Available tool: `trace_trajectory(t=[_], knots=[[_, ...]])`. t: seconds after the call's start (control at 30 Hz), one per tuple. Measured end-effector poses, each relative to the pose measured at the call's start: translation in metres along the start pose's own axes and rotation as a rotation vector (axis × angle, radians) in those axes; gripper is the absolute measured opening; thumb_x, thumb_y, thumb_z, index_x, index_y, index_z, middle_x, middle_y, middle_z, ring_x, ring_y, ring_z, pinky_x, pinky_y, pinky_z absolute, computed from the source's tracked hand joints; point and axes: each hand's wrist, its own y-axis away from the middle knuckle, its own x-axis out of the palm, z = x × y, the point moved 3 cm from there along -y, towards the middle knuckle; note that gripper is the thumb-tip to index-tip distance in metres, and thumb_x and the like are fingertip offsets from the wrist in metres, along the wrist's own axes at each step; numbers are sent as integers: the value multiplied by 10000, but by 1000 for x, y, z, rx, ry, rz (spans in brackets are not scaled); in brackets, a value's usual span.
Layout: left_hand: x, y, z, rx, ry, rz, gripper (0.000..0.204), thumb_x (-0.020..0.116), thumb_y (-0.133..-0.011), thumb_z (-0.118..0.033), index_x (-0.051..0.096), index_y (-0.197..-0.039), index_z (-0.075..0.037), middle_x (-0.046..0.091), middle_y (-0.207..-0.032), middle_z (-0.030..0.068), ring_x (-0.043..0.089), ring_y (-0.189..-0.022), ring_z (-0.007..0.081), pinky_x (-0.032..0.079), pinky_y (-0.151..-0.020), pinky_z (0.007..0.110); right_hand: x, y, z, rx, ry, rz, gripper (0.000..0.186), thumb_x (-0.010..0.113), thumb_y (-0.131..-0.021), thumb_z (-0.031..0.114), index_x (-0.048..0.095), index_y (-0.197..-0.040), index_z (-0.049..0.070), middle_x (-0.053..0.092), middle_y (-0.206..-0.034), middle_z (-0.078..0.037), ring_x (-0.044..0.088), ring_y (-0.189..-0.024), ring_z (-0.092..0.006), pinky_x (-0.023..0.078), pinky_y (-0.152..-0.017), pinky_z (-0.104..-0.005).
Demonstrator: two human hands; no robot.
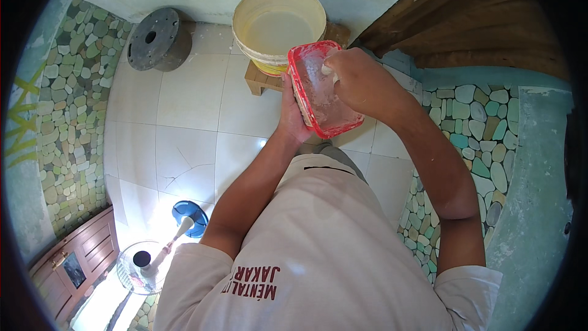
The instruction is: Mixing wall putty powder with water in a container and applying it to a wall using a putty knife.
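My left hand [293, 114] grips the left side of a rectangular plastic tub [304, 98] with a red rim, its fingers partly hidden underneath. The tub is tilted and smeared with pale residue inside. Into its upper part reaches my right hand [361, 83], fingers closed around a small whitish wad [328, 70] whose material I cannot make out. Just beyond the tub, a large round cream bucket [241, 40] holds cloudy liquid, and the tub's far left corner overlaps its near right side.
The bucket stands on a low wooden stool [253, 79] by the wall. A dark drum-shaped object [160, 40] with holes sits at far left. A fan with a blue base [190, 218] is at lower left, near a brown door [92, 239]. Brown cloth [465, 18] hangs at far right.
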Motion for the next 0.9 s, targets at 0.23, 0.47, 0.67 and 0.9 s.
trace_trajectory(t=[0.23, 0.47, 0.67, 0.9], knots=[[-3, -1, -2, 9, -41, -33, 824, 286, -883, -749, 294, -1475, -175, 399, -1463, 100, 418, -1326, 304, 368, -1083, 516, -2, 0, -1, 57, 1, 66, 269, 555, -738, -43, 631, -996, -43, 622, -1002, -244, 579, -976, -400, 469, -855, -443], [0, -2, -8, 9, -37, 4, 853, 277, -870, -767, 266, -1482, -173, 410, -1447, 113, 422, -1322, 303, 382, -1077, 502, -9, 18, 9, 148, -33, 349, 372, 554, -783, 25, 612, -1149, -3, 577, -1159, -222, 541, -1120, -358, 440, -967, -400], [7, -2, -10, 0, -39, 2, 859, 268, -868, -771, 264, -1477, -166, 422, -1429, 126, 452, -1293, 308, 403, -1057, 500, -7, 18, 11, 126, -261, 304, 416, 555, -807, 85, 588, -1216, 15, 570, -1186, -187, 547, -1118, -325, 433, -978, -381], [10, -2, -10, 18, -81, 29, 861, 274, -869, -769, 263, -1476, -160, 431, -1420, 132, 473, -1272, 305, 418, -1043, 494, -4, 18, 3, 64, -277, 415, 439, 556, -803, 93, 568, -1233, 4, 592, -1132, -194, 551, -1108, -315, 442, -952, -384]])
